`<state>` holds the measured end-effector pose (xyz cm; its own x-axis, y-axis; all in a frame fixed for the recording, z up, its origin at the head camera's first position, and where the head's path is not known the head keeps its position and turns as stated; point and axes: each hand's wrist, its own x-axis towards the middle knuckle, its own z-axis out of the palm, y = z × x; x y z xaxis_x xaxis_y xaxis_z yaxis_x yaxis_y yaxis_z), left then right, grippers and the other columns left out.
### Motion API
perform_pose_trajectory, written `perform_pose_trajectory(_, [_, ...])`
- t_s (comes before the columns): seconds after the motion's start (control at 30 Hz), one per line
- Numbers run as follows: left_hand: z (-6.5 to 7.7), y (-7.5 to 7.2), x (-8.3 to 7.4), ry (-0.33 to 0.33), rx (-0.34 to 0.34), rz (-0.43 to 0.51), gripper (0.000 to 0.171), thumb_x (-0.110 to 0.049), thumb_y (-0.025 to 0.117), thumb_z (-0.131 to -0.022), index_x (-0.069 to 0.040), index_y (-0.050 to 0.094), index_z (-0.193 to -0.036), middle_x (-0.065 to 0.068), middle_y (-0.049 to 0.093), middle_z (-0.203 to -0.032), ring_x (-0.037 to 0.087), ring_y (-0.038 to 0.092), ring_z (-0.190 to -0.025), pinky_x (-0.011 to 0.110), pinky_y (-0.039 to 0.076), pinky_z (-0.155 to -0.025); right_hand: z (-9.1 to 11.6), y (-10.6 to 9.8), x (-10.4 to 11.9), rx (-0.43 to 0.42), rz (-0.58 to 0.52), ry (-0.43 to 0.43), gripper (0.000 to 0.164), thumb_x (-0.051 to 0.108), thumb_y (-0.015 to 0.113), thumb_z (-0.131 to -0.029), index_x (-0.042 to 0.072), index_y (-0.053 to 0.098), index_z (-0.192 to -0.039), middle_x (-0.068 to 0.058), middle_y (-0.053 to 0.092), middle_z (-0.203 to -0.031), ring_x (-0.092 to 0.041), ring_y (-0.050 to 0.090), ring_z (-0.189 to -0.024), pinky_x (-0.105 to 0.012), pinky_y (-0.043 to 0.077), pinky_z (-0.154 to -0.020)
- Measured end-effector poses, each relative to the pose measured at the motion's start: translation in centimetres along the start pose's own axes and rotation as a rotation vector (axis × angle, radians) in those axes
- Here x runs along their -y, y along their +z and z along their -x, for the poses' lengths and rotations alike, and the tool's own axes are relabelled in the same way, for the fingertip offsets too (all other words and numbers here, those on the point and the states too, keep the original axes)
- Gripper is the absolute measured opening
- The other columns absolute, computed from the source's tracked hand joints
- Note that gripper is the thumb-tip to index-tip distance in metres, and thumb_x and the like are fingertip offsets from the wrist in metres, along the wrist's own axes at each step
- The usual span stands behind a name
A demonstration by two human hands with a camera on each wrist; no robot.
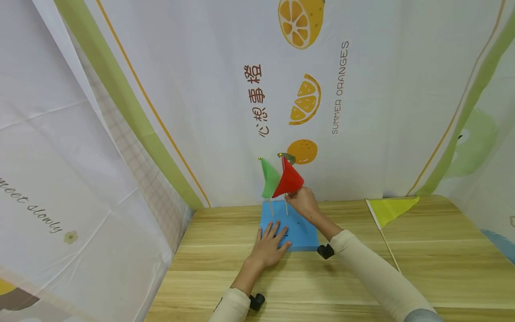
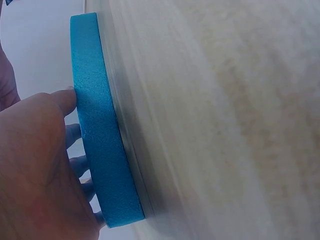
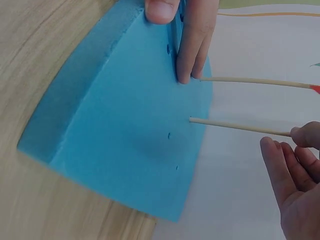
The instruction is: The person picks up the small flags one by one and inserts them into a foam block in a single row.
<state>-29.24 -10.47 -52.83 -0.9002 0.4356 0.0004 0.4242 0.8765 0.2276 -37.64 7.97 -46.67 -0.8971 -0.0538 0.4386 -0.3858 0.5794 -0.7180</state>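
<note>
A blue foam block [image 1: 303, 239] lies on the wooden table, with small dark holes in its top. My left hand [image 1: 266, 250] rests on the block's left part, fingers spread. Two small flags on thin sticks stand at the block's far side: a green flag [image 1: 270, 178] on the left and a red flag [image 1: 290, 180] on the right. Just below the red cloth, my right hand [image 1: 304, 201] pinches that flag's stick [image 3: 235, 125]; its lower end meets the foam in the right wrist view. The other stick [image 3: 255, 81] stands beside the left fingertips.
To the right, a yellow flag [image 1: 390, 210] on a stick lies on the table [image 1: 342, 286]. A white cloth [image 1: 209, 112] printed with oranges hangs behind the table's far edge. More printed cloth hangs at the left and right sides.
</note>
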Motion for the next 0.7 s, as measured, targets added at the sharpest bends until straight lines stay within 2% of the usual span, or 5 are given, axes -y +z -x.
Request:
perform_pose_trajectory(0.17, [0.0, 0.0, 0.0, -0.004, 0.0, 0.01, 0.062, -0.051, 0.045, -0.113, -0.023, 0.039, -0.167, 0.008, 0.026, -0.178, 0.036, 0.019, -0.166, 0.066, 0.018, -0.132, 0.2, -0.6, -0.2, 0.024, 0.019, 0.013, 0.013, 0.009, 0.076, -0.097, -0.004, 0.072, -0.098, -0.018, 0.078, -0.089, -0.032, 0.075, -0.083, -0.046, 0.065, -0.077])
perform_pose_trajectory(0.43, [0.0, 0.0, -0.1, 0.001, -0.009, 0.021, 0.062, -0.05, 0.047, -0.112, -0.021, 0.04, -0.167, 0.01, 0.027, -0.177, 0.037, 0.02, -0.166, 0.066, 0.018, -0.132, 0.6, -2.3, -0.8, 0.029, 0.04, -0.006, 0.011, 0.008, 0.073, -0.098, -0.003, 0.071, -0.1, -0.019, 0.078, -0.095, -0.035, 0.076, -0.09, -0.049, 0.066, -0.084])
perform_pose_trajectory(0.7, [0.0, 0.0, 0.0, 0.002, -0.002, 0.014, 0.063, -0.052, 0.045, -0.113, -0.022, 0.039, -0.168, 0.009, 0.026, -0.178, 0.036, 0.019, -0.166, 0.065, 0.018, -0.132, 1.1, -4.2, -1.8, 0.049, 0.056, 0.02, 0.01, 0.009, 0.073, -0.099, 0.0, 0.072, -0.101, -0.015, 0.076, -0.096, -0.028, 0.071, -0.085, -0.04, 0.066, -0.077])
